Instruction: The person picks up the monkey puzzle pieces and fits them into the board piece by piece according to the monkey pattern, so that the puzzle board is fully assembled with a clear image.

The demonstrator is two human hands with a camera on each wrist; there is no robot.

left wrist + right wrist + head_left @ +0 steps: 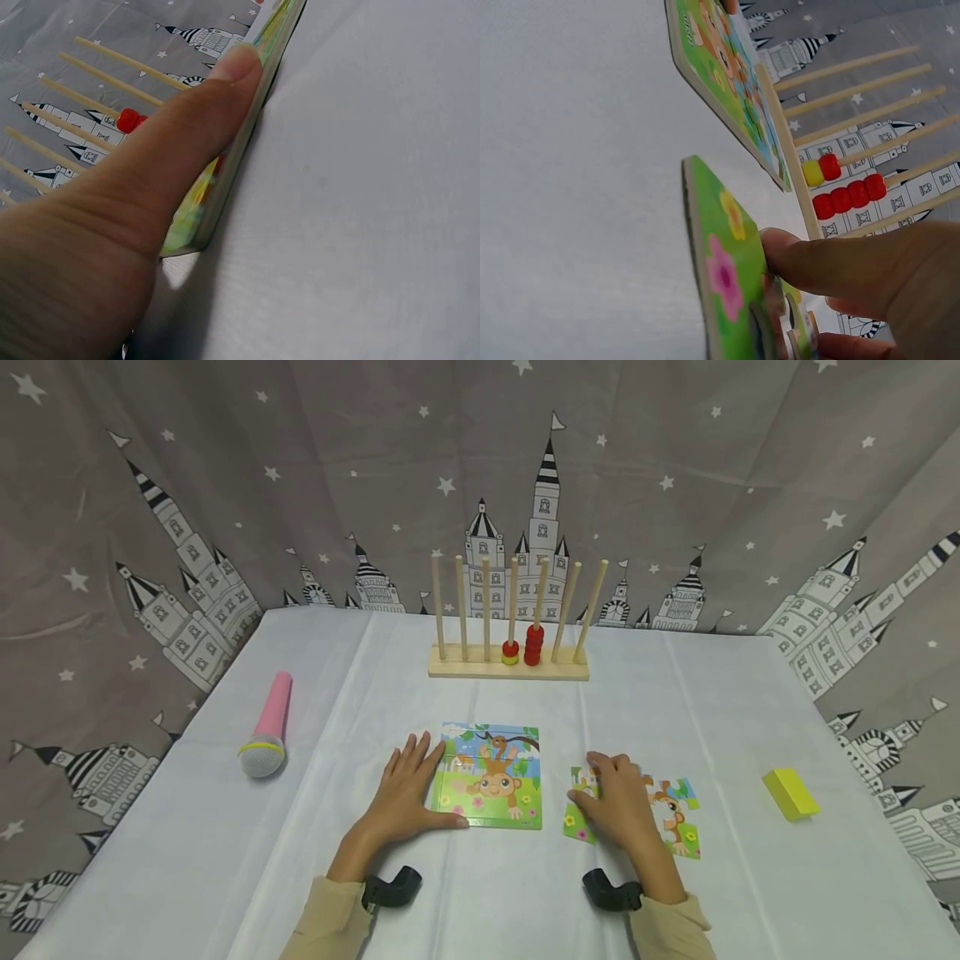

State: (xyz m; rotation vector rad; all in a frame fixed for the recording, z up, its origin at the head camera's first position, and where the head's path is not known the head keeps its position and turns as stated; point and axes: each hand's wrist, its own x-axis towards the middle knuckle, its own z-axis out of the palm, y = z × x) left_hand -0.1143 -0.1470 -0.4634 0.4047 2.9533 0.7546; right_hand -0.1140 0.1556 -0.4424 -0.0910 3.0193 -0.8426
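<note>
A square monkey jigsaw puzzle (pixel 498 781) lies in its tray in the middle of the white table. My left hand (pixel 401 793) rests at its left side, fingers spread; the thumb (pixel 191 124) lies along the near edge. To the right, my right hand (pixel 618 802) pinches a green flowered puzzle piece (pixel 720 262) between thumb and fingers. This piece stands slightly tilted in the right wrist view. More puzzle pieces (pixel 681 827), with part of a monkey, lie beside and partly under the right hand, which hides some of them.
Behind the puzzle stands a wooden peg rack (pixel 510 671) with several red and yellow beads (pixel 533 646). A pink toy microphone (pixel 272 727) lies at the left. A yellow block (pixel 791 793) sits at the right. A grey castle-patterned curtain (pixel 360 468) hangs behind the table.
</note>
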